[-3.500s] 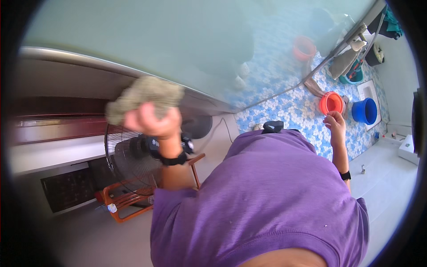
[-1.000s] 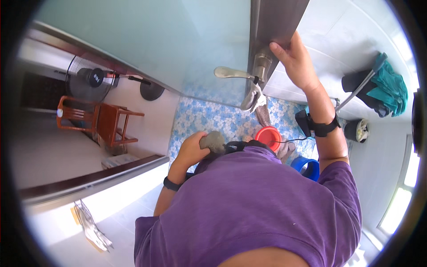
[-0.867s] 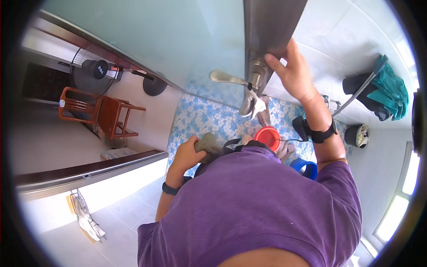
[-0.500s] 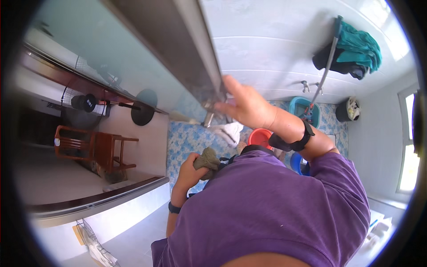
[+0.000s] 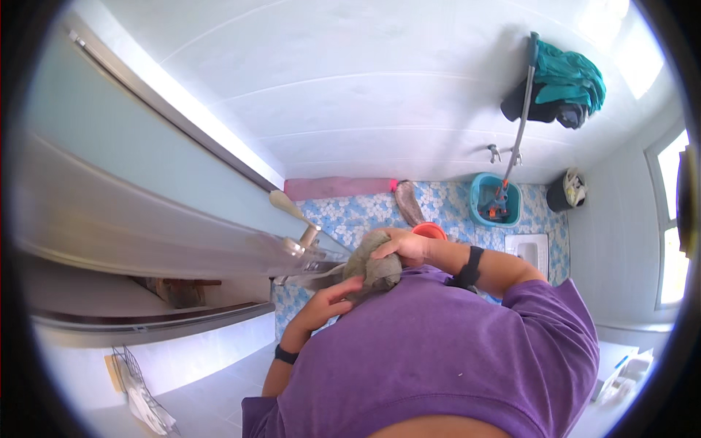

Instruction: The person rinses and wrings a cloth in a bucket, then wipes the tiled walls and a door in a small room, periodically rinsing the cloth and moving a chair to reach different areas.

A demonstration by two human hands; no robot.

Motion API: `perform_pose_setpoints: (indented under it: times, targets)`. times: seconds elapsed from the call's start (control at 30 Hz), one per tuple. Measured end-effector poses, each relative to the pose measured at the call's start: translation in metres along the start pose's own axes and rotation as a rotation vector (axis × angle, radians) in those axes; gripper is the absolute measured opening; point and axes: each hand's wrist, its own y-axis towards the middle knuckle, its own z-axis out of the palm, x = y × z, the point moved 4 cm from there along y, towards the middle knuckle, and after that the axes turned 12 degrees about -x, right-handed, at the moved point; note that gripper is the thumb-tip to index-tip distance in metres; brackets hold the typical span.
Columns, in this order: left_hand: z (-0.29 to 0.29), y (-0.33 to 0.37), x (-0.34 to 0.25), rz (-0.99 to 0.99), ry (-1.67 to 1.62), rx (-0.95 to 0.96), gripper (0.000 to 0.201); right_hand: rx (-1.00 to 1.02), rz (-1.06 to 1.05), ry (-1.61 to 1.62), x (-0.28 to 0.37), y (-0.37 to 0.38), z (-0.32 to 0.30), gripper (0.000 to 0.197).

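A crumpled olive-grey cloth (image 5: 374, 271) is bunched in front of my chest, next to the edge of a frosted glass door (image 5: 168, 208). From the right, my right hand (image 5: 405, 247) grips the top of the cloth, its fingers curled over the folds. My left hand (image 5: 321, 306) is at the cloth's lower left, with fingers stretched out and apart, their tips touching or very near it. The metal door handle (image 5: 296, 244) and lock stand just left of the cloth. Part of the cloth reaches toward the door's edge; whether it touches is unclear.
A teal bucket (image 5: 475, 201) holds a long-handled mop (image 5: 522, 124). Near it are a black bin (image 5: 558, 196), a squat toilet (image 5: 527, 250) and a red basin (image 5: 429, 231). Green and black clothes (image 5: 569, 80) hang on the wall. A pink roll-like thing (image 5: 336, 188) lies along the floor's edge.
The door has swung down and left across the view. My right hand has left the door's edge and taken hold of the cloth. My left hand has loosened its grip.
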Motion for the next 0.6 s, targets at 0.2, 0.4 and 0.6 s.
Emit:
perform_pose_setpoints:
  times: [0.2,0.4,0.6]
  targets:
    - [-0.122,-0.041,0.084,0.131,0.341,-0.739,0.040,-0.413,-0.213,0.243,0.083,-0.023,-0.037,0.036]
    - [-0.102,-0.055,0.068,0.270,0.025,-1.165,0.057,-0.617,-1.034,-0.052,0.268,-0.011,-0.041,0.039]
    - [-0.135,-0.092,0.110,0.324,-0.191,-1.485,0.053,-1.043,-1.766,-0.685,0.385,0.053,-0.023,0.049]
